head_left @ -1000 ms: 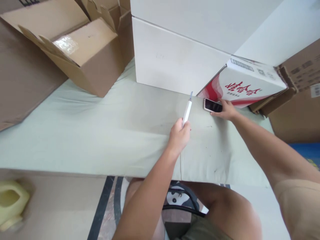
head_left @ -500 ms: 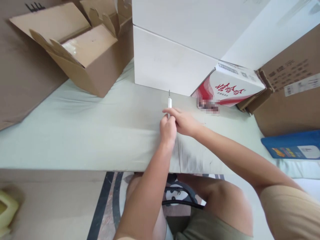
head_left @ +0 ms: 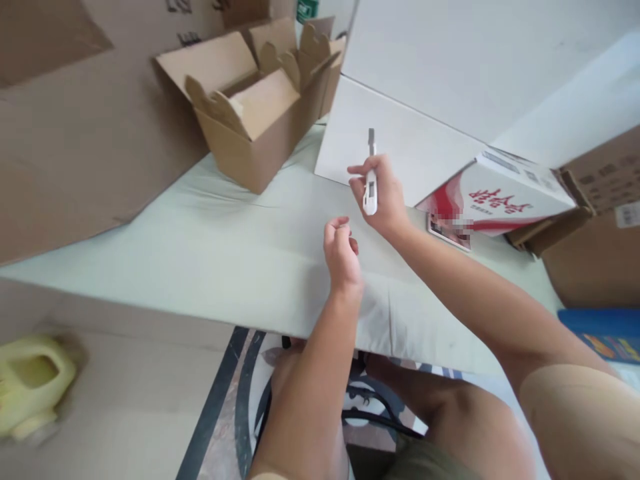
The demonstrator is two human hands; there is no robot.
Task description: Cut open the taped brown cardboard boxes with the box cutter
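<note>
A white utility knife point(head_left: 371, 190) is gripped in my right hand point(head_left: 387, 193), its metal blade pointing away from me in front of the white box. The fingers of that hand wrap around the handle. Lower and to the left, my left hand point(head_left: 341, 250) hovers over the cloth-covered table point(head_left: 270, 247). Its fingers are loosely curled and a little apart, and I see nothing in them. The two hands are separate.
An open brown carton point(head_left: 255, 153) stands at the back left beside a large cardboard box point(head_left: 100, 147). White boxes point(head_left: 390, 133) rise behind my hands. To the right are a red-and-white carton point(head_left: 505, 200), a phone-like object point(head_left: 450, 232) and a blue package point(head_left: 600, 327).
My hands have come apart. My right hand has lifted the utility knife up and to the right, away from my left hand. The whole view has shifted, with things appearing farther right.
</note>
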